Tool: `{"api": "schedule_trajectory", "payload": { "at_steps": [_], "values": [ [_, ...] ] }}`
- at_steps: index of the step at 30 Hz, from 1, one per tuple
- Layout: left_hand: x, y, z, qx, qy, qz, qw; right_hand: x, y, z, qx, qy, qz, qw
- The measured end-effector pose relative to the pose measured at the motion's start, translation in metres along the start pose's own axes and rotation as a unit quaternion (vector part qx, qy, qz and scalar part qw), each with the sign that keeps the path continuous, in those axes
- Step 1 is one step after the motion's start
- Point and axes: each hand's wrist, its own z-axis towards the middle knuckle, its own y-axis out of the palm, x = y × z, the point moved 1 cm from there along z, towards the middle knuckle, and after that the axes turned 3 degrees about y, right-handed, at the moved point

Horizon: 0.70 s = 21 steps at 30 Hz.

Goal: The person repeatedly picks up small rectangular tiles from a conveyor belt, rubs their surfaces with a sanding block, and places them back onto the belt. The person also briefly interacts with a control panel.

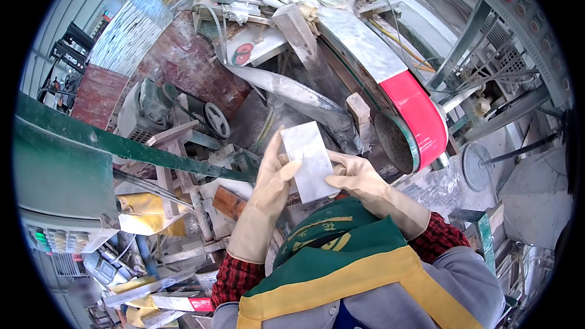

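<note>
A flat, pale grey rectangular slab is held up in front of my green and yellow apron. My left hand, in a cream rubber glove, grips its left edge with the thumb on the upper face and the fingers behind. From the right, my right hand, gloved alike, pinches the slab near its lower right edge, thumb on top. The fingers under the slab are mostly hidden. What the slab is made of I cannot tell for certain.
Beyond the slab stands a long machine with a red and white rounded cover. A green beam and a control box with buttons are at left. A handwheel sits near a motor. A button panel hangs upper right.
</note>
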Motion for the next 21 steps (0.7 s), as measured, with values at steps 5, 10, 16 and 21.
{"api": "schedule_trajectory", "payload": {
  "at_steps": [5, 10, 16, 21],
  "values": [
    [-0.020, -0.037, 0.035, 0.094, 0.021, 0.083, 0.992, -0.003, -0.003, -0.013, -0.012, 0.008, 0.057, 0.998],
    [-0.057, -0.004, 0.025, 0.016, -0.024, 0.148, 0.989, 0.021, -0.044, 0.017, 0.115, -0.124, 0.105, 0.980],
    [-0.056, -0.025, -0.031, -0.011, -0.198, 0.195, 0.961, 0.002, -0.154, 0.074, 0.443, -0.176, -0.030, 0.878],
    [-0.058, -0.098, -0.099, 0.216, -0.149, 0.194, 0.945, -0.015, -0.243, 0.110, 0.508, -0.253, 0.046, 0.822]
  ]
}}
